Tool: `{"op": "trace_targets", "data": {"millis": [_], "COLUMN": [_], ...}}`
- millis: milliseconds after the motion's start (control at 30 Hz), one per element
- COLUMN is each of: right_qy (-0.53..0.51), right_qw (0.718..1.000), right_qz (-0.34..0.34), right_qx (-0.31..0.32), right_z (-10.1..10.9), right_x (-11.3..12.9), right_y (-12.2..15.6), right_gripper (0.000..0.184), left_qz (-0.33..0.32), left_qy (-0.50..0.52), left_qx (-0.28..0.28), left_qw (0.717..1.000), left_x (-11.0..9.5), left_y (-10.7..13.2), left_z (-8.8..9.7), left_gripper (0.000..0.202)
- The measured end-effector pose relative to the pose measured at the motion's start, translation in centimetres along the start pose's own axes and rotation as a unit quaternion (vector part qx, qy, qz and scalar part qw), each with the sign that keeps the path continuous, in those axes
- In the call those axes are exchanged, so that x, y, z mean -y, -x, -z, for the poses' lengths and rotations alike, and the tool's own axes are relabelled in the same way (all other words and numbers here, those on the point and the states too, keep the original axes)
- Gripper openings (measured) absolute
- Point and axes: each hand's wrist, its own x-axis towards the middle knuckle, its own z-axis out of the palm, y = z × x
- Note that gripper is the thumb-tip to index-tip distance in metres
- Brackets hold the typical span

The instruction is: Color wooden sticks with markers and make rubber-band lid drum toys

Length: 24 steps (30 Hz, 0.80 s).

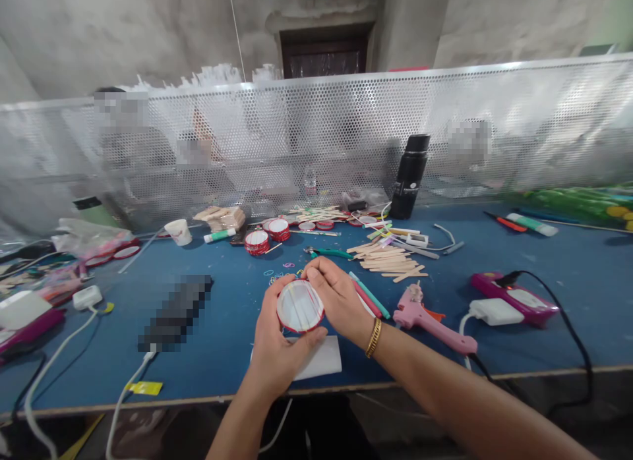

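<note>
My left hand [279, 358] is closed around a small round drum [299, 306] with a red rim and a pale, whitish face. Thin yellowish and red strands, which look like rubber bands, stretch across that face. At the drum's upper right edge, my right hand [333, 292] is pinched shut against the rim; what its fingertips hold is hidden. Loose coloured rubber bands [277, 276] lie on the table just beyond the hands. Beneath the drum is a white folded sheet [319, 360].
Wooden sticks [388, 257], green-handled pliers [331, 253] and stacked red-rimmed drums [257, 242] lie beyond the hands. A pink glue gun [435, 325] and a corded magenta power strip [519, 300] are right. Left lies a dark phone [178, 312] on a cable. A black bottle [409, 178] stands before the perforated screen [277, 130].
</note>
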Motion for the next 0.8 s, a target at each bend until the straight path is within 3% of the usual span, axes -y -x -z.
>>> {"op": "trace_targets", "data": {"millis": [667, 800], "right_qy": [0.042, 0.036], "right_qw": [0.999, 0.999], "right_qz": [0.011, 0.01], "right_qx": [-0.011, -0.001], "right_z": [0.02, 0.08], "right_x": [0.0, -0.02], "right_y": [0.03, 0.03], "right_gripper": [0.023, 0.021], "left_qz": [0.012, 0.041], "left_qy": [0.034, 0.057], "left_qx": [0.012, 0.017], "left_qw": [0.999, 0.997], "left_x": [-0.02, 0.41], "left_y": [-0.24, -0.16], "left_z": [0.05, 0.23], "left_gripper": [0.075, 0.08]}}
